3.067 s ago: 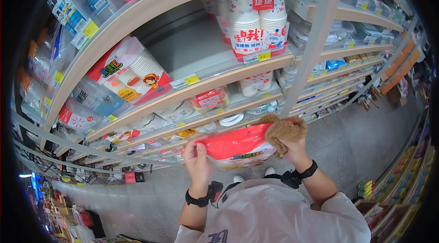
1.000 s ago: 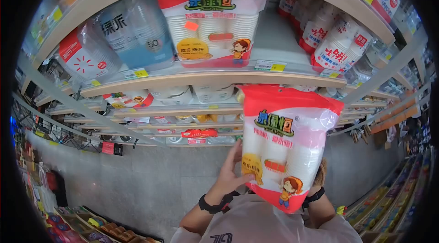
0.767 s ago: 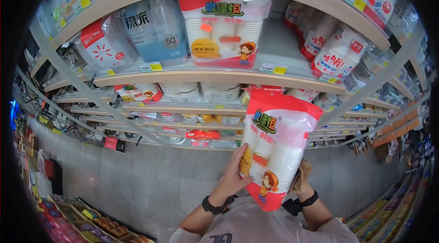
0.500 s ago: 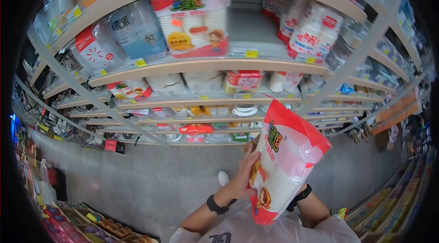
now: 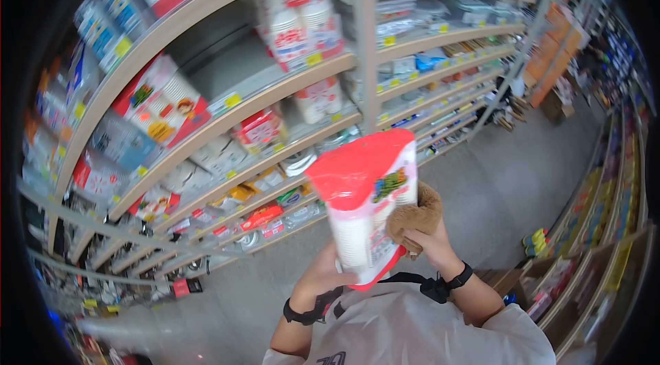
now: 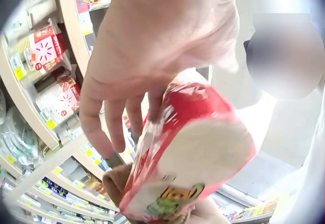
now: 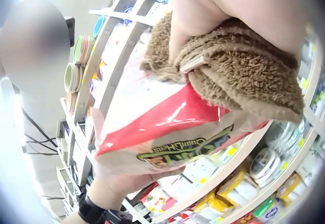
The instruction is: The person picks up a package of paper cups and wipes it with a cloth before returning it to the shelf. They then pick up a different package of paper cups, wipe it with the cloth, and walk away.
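A pack of paper cups (image 5: 357,220), clear plastic with red ends and a colourful logo, stands roughly upright before my body in the head view. At its lower left end my left hand (image 5: 320,275) holds it, thumb on one side and fingers on the other. The left wrist view shows that hand's fingers (image 6: 117,125) reaching down beside the plastic. My right hand (image 5: 434,247) grips a folded brown towel (image 5: 416,217) against the pack's right side. In the right wrist view the fluffy towel (image 7: 244,71) covers part of the pack (image 7: 167,127) and hides most of the right fingers.
Shelves (image 5: 275,97) of cups and tableware rise ahead and to the left, with another cup pack (image 5: 161,104) of the same design on one. A grey upright post (image 5: 364,42) stands just beyond the held pack. Grey floor (image 5: 474,193) runs right towards low shelves (image 5: 584,262).
The pack was level, then raised upright with its front showing, and now has turned its side and red end towards the head camera. The towel has come back into view. The head view has swung right.
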A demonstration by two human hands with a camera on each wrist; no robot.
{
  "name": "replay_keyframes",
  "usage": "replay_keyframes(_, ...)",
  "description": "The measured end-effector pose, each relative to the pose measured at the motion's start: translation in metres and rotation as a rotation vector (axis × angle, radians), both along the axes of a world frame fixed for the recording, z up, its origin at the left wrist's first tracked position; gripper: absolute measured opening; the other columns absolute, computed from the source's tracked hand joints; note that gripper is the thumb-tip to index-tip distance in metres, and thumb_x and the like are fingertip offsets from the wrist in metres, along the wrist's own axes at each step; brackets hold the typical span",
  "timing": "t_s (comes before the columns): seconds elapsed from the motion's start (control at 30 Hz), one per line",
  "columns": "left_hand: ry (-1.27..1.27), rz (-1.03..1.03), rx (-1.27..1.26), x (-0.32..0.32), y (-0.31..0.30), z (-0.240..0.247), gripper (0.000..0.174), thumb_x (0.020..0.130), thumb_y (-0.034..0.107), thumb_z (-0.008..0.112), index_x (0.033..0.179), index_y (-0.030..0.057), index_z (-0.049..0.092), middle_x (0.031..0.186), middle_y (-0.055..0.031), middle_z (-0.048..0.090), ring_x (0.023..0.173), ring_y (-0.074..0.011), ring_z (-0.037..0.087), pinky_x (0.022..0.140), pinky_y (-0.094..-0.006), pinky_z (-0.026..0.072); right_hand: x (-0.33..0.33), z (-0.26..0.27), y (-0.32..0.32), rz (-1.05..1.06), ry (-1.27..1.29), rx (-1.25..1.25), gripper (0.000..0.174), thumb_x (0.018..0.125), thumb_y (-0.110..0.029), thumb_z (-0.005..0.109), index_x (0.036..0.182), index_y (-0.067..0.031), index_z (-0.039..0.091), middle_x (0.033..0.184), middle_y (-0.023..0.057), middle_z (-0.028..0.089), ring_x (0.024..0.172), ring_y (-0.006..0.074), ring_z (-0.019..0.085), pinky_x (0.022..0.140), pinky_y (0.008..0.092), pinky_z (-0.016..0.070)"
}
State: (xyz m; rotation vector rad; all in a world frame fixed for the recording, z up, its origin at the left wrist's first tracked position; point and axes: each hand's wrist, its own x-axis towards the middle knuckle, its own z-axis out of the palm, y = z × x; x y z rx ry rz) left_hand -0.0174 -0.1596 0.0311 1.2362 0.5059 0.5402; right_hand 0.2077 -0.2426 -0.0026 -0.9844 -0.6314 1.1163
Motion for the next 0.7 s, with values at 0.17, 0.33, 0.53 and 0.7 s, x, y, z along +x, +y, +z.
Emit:
replay_keyframes(0.17, 0.124, 0.055, 0.071, 0.039, 0.001, -0.010, 0.073, 0.066, 0.003, 0.076, 0.129, -0.0013, 0.039, 0.120, -0.0108, 0.055, 0.112, -0.0183, 0.051, 0.095, -0.0333, 0.0418, 0.023, -0.010, -0.012, -0.180, -0.202, 0.063, 0.071, 0.075, -0.003, 0.069, 0.136, -0.0017, 0.031, 0.130, 0.0117, 0.044, 0.121, 0.0211, 0.045, 0.102, 0.0360, 0.0373)
replay_keyframes(0.33, 0.100, 0.031, -0.019, 0.055, 0.018, -0.023, 0.073, 0.066, 0.001, 0.074, 0.129, -0.0016, 0.038, 0.120, -0.0109, 0.054, 0.111, -0.0184, 0.052, 0.094, -0.0351, 0.0432, 0.055, -0.011, -0.020, -0.222, -0.088, 0.027, 0.071, 0.075, -0.004, 0.070, 0.135, -0.0015, 0.032, 0.128, 0.0110, 0.047, 0.119, 0.0210, 0.047, 0.101, 0.0360, 0.0388)
replay_keyframes(0.53, 0.015, -0.168, 0.045, 0.077, 0.062, -0.036, 0.074, 0.063, -0.001, 0.073, 0.128, -0.0013, 0.038, 0.120, -0.0097, 0.053, 0.112, -0.0173, 0.051, 0.094, -0.0350, 0.0427, 0.089, -0.023, -0.024, 0.134, 0.070, -0.138, 0.079, 0.069, -0.005, 0.076, 0.135, -0.0033, 0.033, 0.127, 0.0093, 0.050, 0.117, 0.0204, 0.049, 0.100, 0.0374, 0.0393)
replay_keyframes(0.7, 0.048, -0.347, 0.017, 0.109, 0.118, -0.022, 0.074, 0.063, 0.002, 0.075, 0.128, -0.0005, 0.038, 0.120, -0.0081, 0.054, 0.111, -0.0168, 0.051, 0.094, -0.0347, 0.0417, 0.095, -0.017, 0.008, -0.009, -0.110, -0.092, 0.085, 0.061, -0.006, 0.081, 0.133, -0.0052, 0.037, 0.123, 0.0073, 0.054, 0.116, 0.0197, 0.050, 0.100, 0.0378, 0.0394)
